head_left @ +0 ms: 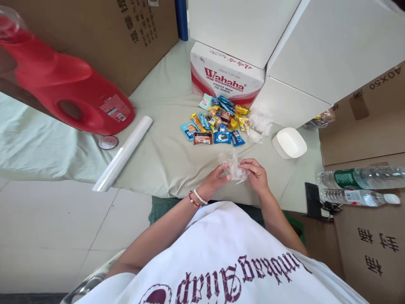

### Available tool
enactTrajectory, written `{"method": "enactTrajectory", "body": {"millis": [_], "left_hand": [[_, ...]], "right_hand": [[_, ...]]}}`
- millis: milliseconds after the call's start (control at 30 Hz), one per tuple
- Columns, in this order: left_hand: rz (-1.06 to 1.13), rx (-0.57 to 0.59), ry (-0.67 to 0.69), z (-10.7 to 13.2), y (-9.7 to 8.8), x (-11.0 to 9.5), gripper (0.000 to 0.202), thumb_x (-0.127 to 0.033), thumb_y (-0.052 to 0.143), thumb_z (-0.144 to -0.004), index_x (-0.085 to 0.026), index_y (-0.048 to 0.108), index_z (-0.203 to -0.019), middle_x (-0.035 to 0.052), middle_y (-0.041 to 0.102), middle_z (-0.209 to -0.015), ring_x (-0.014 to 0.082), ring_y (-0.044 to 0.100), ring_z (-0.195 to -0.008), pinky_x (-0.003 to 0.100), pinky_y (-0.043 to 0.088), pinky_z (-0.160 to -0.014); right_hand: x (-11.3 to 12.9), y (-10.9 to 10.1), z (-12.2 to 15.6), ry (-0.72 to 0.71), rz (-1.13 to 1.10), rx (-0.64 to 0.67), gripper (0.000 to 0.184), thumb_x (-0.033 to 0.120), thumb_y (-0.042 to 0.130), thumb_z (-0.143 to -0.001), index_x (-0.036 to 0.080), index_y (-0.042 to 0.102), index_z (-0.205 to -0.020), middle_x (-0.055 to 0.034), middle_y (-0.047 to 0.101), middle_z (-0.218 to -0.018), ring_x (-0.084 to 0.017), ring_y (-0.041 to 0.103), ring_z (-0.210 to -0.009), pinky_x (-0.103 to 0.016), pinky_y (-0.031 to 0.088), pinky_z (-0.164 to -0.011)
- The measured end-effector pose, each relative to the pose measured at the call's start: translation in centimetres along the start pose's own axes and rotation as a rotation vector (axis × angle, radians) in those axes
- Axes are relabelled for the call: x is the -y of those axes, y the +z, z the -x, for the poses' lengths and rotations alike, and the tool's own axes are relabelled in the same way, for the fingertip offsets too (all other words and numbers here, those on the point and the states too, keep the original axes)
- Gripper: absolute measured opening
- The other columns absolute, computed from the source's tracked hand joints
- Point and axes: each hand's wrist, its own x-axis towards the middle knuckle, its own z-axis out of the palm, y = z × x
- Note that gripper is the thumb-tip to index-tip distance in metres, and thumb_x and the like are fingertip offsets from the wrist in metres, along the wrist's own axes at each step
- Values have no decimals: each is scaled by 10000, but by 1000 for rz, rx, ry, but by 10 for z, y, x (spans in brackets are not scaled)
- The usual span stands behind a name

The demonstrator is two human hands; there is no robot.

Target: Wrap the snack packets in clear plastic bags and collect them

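Between my two hands, close to the table's front edge, is a crumpled clear plastic bag (234,169). My left hand (215,180) grips its left side, with a beaded bracelet on the wrist. Fingers of my right hand (255,174) pinch the other side. What the bag holds, if anything, I cannot make out. Just beyond my hands lies a heap of small wrapped snacks (221,120) in blue, yellow, brown and orange. A pile of clear plastic bags (261,121) touches the heap's right side. Farther right stands a white plastic bowl (289,143).
A white Wahaha box (226,78) stands behind the snacks. On the left are a red jug (79,90), a white roll (123,154) and a round disc (108,142). Water bottles (363,178) and a black phone-like object (312,200) lie at the right edge. Cardboard boxes (363,126) flank the table.
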Motion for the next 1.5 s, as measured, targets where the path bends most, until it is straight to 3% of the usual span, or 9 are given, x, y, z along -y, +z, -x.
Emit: {"method": "enactTrajectory", "body": {"millis": [200,300,400,667,867,1033,1167,1367,1500], "left_hand": [[49,-330,-53,-1,-21,14,507,-588,893,-640,-198,732,-920,64,738,-1022,222,674,-979,357,558,-837],[112,-355,-30,2,-19,17,496,-559,904,-643,-199,713,-925,47,724,-1020,186,674,-947,329,575,-808],[138,-328,-28,6,-9,17,469,-525,923,-631,-195,721,-896,39,711,-976,173,662,-917,319,586,-804],[139,-470,30,10,-12,10,334,-456,864,-716,-203,685,-841,35,675,-1011,166,626,-989,249,559,-759],[80,-525,-2,2,-34,1,343,-524,699,-836,-234,517,-821,-46,552,-744,104,575,-635,274,549,-651],[-191,-438,-97,-10,-63,-19,246,-429,700,-834,-220,584,-777,-95,388,-500,89,363,-412,243,343,-456],[-357,-375,-65,-17,-78,-38,217,-338,782,-743,-195,628,-687,-65,477,-502,93,386,-459,246,291,-475],[-361,-301,98,-19,-55,-33,332,-498,770,-744,-202,620,-750,17,700,-826,164,640,-826,256,494,-737],[-331,-359,52,-17,-45,-20,377,-578,671,-838,-230,528,-825,-12,679,-783,133,619,-573,270,480,-592]], "right_hand": [[-8,1,6,175,-77,-145,279,438,668,-923,286,772,-1133,-95,611,-1418,-218,672,-1065,-434,543,-997],[-12,1,11,434,-271,-316,459,617,674,-886,254,724,-1163,-108,689,-1255,-224,685,-996,-436,565,-960],[-13,11,19,595,-370,-227,565,719,699,-817,231,734,-1101,-87,741,-1071,-247,680,-988,-392,572,-872],[-13,30,24,647,-539,-349,430,595,869,-671,215,738,-823,-27,732,-901,-161,617,-788,-304,541,-745],[-15,16,27,746,-775,-318,475,516,965,-578,221,684,-822,7,698,-800,-91,551,-594,-210,494,-509],[-24,-4,30,693,-617,-177,445,536,914,-644,193,686,-813,25,635,-701,-67,479,-528,-188,373,-441],[-37,-21,32,633,-371,-146,481,584,864,-656,186,736,-894,16,651,-708,-93,505,-574,-228,413,-517],[-42,-9,29,629,-385,-248,599,730,659,-819,233,670,-1153,-65,719,-1018,-170,661,-855,-287,565,-691],[-47,10,27,645,-278,-234,702,560,800,-728,276,573,-1329,-65,680,-1129,-164,662,-812,-299,574,-642]]}}
